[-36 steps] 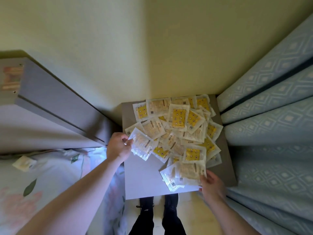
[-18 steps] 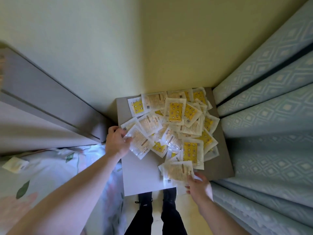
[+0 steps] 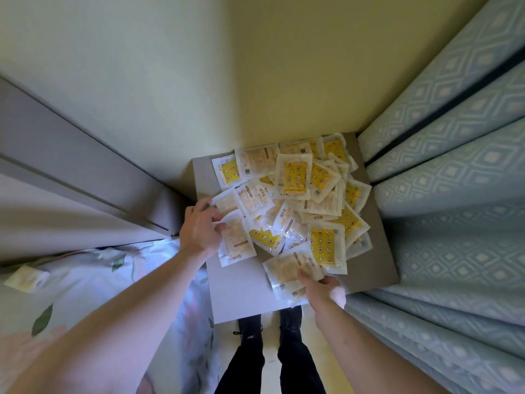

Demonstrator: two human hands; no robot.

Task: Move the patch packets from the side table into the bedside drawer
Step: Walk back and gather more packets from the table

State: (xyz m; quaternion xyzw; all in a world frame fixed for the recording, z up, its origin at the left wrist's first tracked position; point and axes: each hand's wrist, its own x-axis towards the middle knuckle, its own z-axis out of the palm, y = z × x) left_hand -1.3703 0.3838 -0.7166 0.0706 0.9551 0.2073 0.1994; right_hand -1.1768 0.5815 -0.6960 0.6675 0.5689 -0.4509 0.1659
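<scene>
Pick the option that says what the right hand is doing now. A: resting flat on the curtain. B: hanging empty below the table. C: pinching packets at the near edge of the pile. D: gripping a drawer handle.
C: the right hand has thumb and fingers closed on pale packets at the near edge of the pile on the side table.

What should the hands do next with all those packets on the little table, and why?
Probably lift out the packets they already grip. The left hand pinches a packet at the pile's left edge, and the right hand holds a few packets at the near edge. The side table is still covered, and no drawer is in view.
</scene>
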